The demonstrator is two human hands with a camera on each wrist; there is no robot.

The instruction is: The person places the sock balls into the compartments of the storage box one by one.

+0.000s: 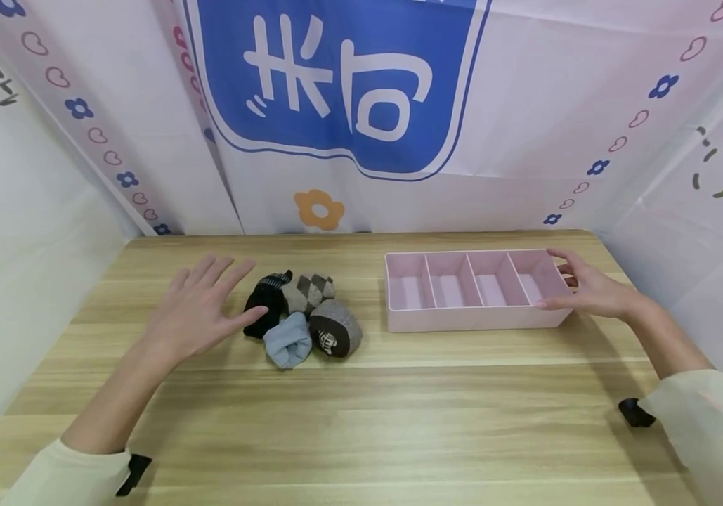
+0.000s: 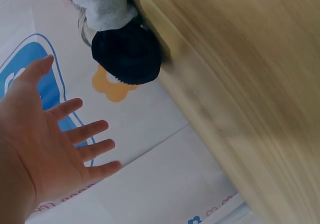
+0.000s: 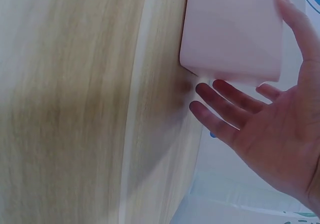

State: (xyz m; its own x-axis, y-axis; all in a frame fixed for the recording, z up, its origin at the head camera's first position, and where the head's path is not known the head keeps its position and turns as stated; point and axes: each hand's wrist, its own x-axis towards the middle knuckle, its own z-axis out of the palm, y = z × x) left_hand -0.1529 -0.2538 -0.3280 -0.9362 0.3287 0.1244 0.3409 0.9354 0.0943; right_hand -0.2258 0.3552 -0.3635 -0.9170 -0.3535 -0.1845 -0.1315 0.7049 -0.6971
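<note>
In the head view, a bunch of rolled-up socks sits left of the middle of the table: a black sock (image 1: 265,309), an argyle sock (image 1: 310,292), a light blue sock (image 1: 288,341) and a grey and dark sock (image 1: 338,329). My left hand (image 1: 193,309) hovers beside them, fingers spread and holding nothing; its thumb overlaps the black sock in this view. To the right lies a pink divided box (image 1: 478,320), its compartments bare. My right hand (image 1: 589,284) holds the box's right end, thumb at the front rim and index finger at the back corner.
The wooden table (image 1: 386,422) ends at a white printed cloth (image 1: 525,140) hanging behind it. More white cloth closes off the left and right sides. A dark strap piece shows at each sleeve.
</note>
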